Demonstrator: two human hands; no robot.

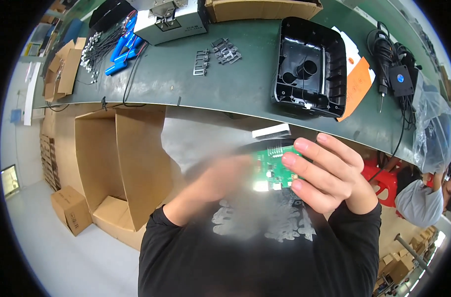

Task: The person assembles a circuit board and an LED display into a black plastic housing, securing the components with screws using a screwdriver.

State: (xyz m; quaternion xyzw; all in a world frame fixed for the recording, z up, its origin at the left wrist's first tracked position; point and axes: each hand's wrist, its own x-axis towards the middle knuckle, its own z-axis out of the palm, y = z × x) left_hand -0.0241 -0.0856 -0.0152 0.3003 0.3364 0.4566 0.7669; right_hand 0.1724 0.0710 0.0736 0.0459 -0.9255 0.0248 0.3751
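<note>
Near the centre of the frame, slightly low and right, the right hand (329,173) curls its fingers around the edge of a small green circuit board (275,171), gripping it close to the person's chest. The left hand (220,180) is at the board's left side, blurred by motion, so whether it grips or merely touches the board cannot be told. Above the hands runs a dark green counter (245,84). On it, upper right, lies a black plastic housing (309,62), open side up, beside an orange sheet (358,89). Small metal clips (218,54) sit at upper centre, blue-handled tools (124,47) at upper left. Open cardboard boxes (121,168) stand on the floor, left.
</note>
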